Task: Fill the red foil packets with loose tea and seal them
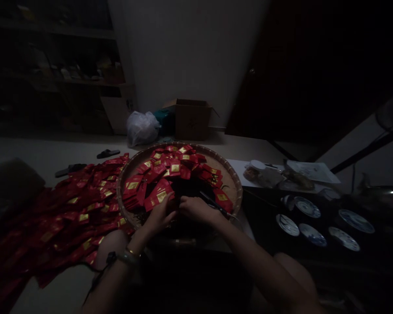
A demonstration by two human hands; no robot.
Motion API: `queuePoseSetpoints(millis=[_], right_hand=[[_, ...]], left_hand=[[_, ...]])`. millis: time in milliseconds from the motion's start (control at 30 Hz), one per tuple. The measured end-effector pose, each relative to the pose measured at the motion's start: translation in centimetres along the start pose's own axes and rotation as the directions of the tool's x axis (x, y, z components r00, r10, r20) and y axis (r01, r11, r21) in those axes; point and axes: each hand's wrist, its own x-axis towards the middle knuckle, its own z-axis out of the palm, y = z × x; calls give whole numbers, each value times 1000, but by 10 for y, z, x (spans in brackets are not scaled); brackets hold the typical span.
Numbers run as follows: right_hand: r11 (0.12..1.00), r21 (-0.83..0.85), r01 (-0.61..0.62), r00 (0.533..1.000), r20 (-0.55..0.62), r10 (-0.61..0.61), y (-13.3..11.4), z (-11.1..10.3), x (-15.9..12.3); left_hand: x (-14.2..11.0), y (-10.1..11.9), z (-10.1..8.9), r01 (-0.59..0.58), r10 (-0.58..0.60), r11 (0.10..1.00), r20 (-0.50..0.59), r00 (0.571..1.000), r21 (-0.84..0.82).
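Observation:
A round woven basket [237,183] sits in front of me, heaped with red packets [155,172] that bear gold labels. Over its near half, my left hand [160,214] has its fingers curled at the edge of a red packet [157,196]; dim light hides what is between them. Close to its right, my right hand [196,209] is closed, fingertips pointing at the left hand, their contents hidden. A dark, slender tool [212,201], perhaps scissors, lies just beyond my right wrist. The basket's middle is too dark to read.
Many more red packets [72,213] spread over the floor on the left, near dark slippers [108,153]. Behind the basket are a white plastic bag [142,127] and an open cardboard box [192,120]. Several patterned dishes [307,207] and a lidded jar [255,171] stand to the right.

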Motion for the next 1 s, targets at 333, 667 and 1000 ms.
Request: queuePoseSetpoints(millis=[333, 667, 1000], right_hand=[[968, 251, -6, 1000, -6, 7, 23, -3, 15], [977, 213, -3, 1000, -25, 8, 25, 28, 20], [486, 870, -84, 890, -154, 429, 20, 53, 19]], left_hand=[[14, -2, 7, 314, -342, 908, -57, 938, -278], [11, 0, 14, 413, -391, 794, 145, 909, -446], [10, 14, 3, 474, -514, 662, 108, 851, -581]])
